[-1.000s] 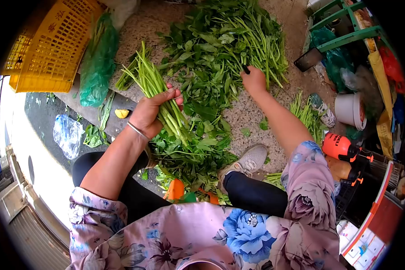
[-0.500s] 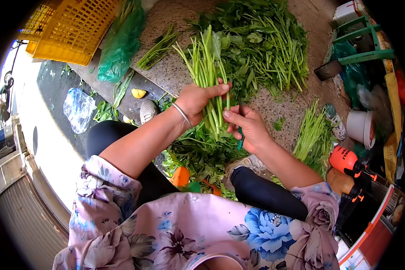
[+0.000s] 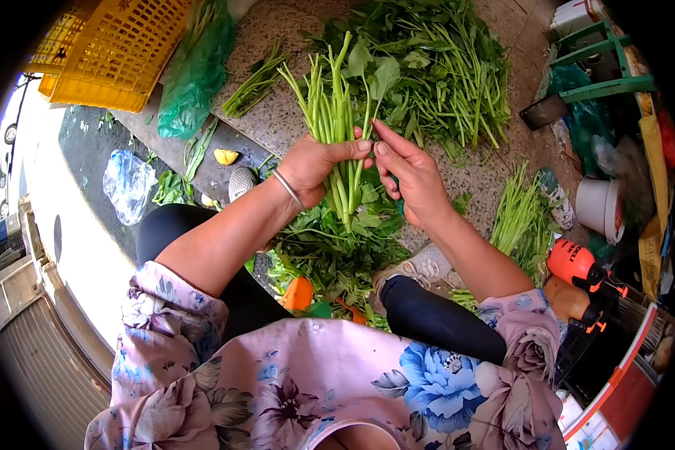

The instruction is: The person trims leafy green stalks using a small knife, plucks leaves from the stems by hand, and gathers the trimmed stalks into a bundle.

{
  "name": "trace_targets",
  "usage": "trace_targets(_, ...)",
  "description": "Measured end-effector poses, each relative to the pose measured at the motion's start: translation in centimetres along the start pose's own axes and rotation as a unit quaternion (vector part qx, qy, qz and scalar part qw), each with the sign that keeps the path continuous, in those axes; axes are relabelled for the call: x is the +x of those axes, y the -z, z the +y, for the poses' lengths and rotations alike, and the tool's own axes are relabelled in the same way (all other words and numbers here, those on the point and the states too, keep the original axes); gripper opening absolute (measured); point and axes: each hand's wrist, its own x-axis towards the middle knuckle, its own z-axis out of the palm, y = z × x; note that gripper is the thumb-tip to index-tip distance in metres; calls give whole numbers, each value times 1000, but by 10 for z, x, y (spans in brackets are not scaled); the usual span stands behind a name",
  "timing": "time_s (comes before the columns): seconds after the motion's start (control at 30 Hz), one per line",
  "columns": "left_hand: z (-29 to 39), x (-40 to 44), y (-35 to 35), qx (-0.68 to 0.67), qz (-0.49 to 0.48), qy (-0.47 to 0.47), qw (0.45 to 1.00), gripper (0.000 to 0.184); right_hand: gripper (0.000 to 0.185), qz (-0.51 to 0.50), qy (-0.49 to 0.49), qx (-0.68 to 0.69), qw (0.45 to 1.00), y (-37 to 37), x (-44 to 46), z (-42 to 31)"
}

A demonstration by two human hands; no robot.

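Observation:
In my left hand (image 3: pixel 313 169), a bracelet on its wrist, is a bunch of leafy green stems (image 3: pixel 336 105) held upright with the thumb across it. My right hand (image 3: pixel 415 176) is beside it, thumb and fingers pinched on a single stem with a broad leaf (image 3: pixel 383 79) at its top. A small teal bit shows by the right palm, too little to name. Below the bunch, a heap of loose greens (image 3: pixel 330 255) lies between my legs. Beyond my hands spreads a large pile of cut greens (image 3: pixel 457 90).
A yellow crate (image 3: pixel 120 64) and green plastic bag (image 3: pixel 195 82) stand at the upper left. A clear bag (image 3: pixel 127 186) lies on the pavement. To the right are another bundle of greens (image 3: pixel 516 217), a white bucket (image 3: pixel 600 210) and a red spray bottle (image 3: pixel 574 262).
My right hand has moved up from the lower stems to the bunch's upper right side, by the left thumb. A leafy stem now stands apart from the bunch there.

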Motion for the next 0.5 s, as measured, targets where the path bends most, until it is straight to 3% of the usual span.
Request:
trace_targets(0.17, -1, 1, 0, -2, -3, 4, 1000, 17, 45, -8, -24, 32, 999, 3, -2, -3)
trace_targets(0.27, 3, -2, -1, 12, 10, 22, 1000, 23, 44, 39, -20, 42, 998, 13, -1, 9)
trace_targets(0.33, 1, 0, 3, 4, -3, 12, 1000, 26, 42, 108, -101, 27, 989, 26, 1, 13)
trace_targets(0.4, -3, -1, 7, 61, 29, -21, 997, 26, 42, 64, -151, 23, 986, 38, -1, 12)
trace_targets(0.47, -4, -3, 11, 119, 46, -23, 992, 24, 47, -66, -173, 190, 964, 44, -3, 9)
trace_targets(0.5, -4, -4, 14, 207, 46, -42, 976, 23, 46, -99, -156, 169, 968, 44, -3, 5)
